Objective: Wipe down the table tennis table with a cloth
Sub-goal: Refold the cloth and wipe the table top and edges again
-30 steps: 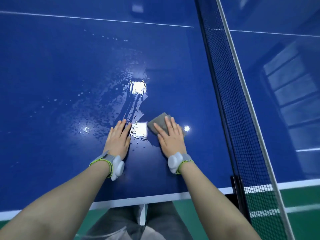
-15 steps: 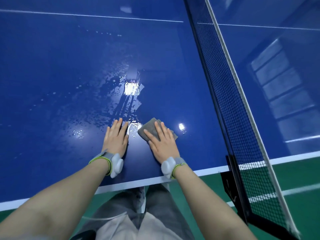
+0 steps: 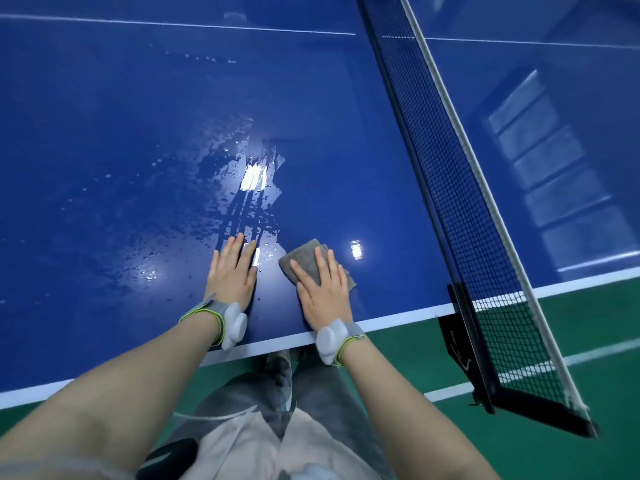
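The grey cloth (image 3: pixel 313 259) lies folded on the blue table tennis table (image 3: pixel 104 133), close to its near white edge, under the fingers of the right hand (image 3: pixel 323 292). That hand lies flat on the cloth with its fingers (image 3: pixel 320 263) straight and slightly spread, pressing the cloth onto the surface; part of the cloth shows beyond the fingertips and on both sides of them. The wrist sits just over the table's edge and wears a band with a white pod (image 3: pixel 330 337).

Just beside the cloth, apart from it, the left hand (image 3: pixel 231 271) rests palm down on the bare table, its fingers straight and close together. Its wrist carries a like band (image 3: pixel 232 322).

Beyond the left fingertips, wet streaks and droplets (image 3: pixel 242 206) shine on the surface, with bright light reflections among them. Well off to the right of the right fingers, the black net (image 3: pixel 460 188) with its white top band crosses the table, held by a black clamp (image 3: pixel 459 327) at the edge. Green floor (image 3: pixel 519 455) with white lines lies below.
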Motion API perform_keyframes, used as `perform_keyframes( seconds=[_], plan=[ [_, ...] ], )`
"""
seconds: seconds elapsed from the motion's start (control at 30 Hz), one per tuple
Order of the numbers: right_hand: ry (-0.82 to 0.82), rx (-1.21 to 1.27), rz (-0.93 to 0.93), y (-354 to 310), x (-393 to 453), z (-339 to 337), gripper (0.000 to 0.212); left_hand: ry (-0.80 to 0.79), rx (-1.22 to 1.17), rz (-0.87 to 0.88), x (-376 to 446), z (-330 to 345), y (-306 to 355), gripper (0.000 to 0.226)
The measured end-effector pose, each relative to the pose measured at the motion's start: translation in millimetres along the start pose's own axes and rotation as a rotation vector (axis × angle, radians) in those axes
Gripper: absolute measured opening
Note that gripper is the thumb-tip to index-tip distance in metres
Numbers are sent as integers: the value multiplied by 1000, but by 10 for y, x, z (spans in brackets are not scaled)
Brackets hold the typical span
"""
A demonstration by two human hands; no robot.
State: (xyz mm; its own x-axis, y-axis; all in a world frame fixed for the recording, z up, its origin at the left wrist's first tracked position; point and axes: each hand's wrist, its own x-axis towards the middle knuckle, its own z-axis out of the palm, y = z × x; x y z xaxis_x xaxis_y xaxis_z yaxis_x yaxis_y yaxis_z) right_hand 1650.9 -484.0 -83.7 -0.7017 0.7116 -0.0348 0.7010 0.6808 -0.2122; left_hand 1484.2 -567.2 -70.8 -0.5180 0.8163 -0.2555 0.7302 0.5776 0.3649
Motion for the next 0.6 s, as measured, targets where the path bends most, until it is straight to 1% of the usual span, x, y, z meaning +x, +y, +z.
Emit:
perform_keyframes(
  seconds=[0.03,0.07,0.1,0.2,0.23,0.27,0.37,0.5,0.6],
  plan=[
    [34,-10,-36,108,-34,-2,42,-4,-2,3,-9,-3,-5,49],
    [64,-13,-24,230,-76,4,41,-12,-1,8,-23,-7,-5,49],
    [86,-8,51,342,-126,-15,40,-23,4,13,-39,-11,-11,49],
    [131,94,379,535,-171,-69,42,-24,-1,16,-74,-12,-32,49],
    [121,94,429,513,-171,-68,43,-21,-2,18,-83,-13,-32,49],
    [108,76,429,455,-172,-54,43,-18,1,20,-92,-14,-38,49],
    [69,-28,291,170,-157,25,44,-15,3,13,-132,7,-32,49],
    [-8,-61,109,-310,-318,167,52,-3,10,10,-189,27,-27,49],
    [-1,-104,-42,-235,-397,207,49,-11,7,1,-201,26,-22,49]
  ],
)
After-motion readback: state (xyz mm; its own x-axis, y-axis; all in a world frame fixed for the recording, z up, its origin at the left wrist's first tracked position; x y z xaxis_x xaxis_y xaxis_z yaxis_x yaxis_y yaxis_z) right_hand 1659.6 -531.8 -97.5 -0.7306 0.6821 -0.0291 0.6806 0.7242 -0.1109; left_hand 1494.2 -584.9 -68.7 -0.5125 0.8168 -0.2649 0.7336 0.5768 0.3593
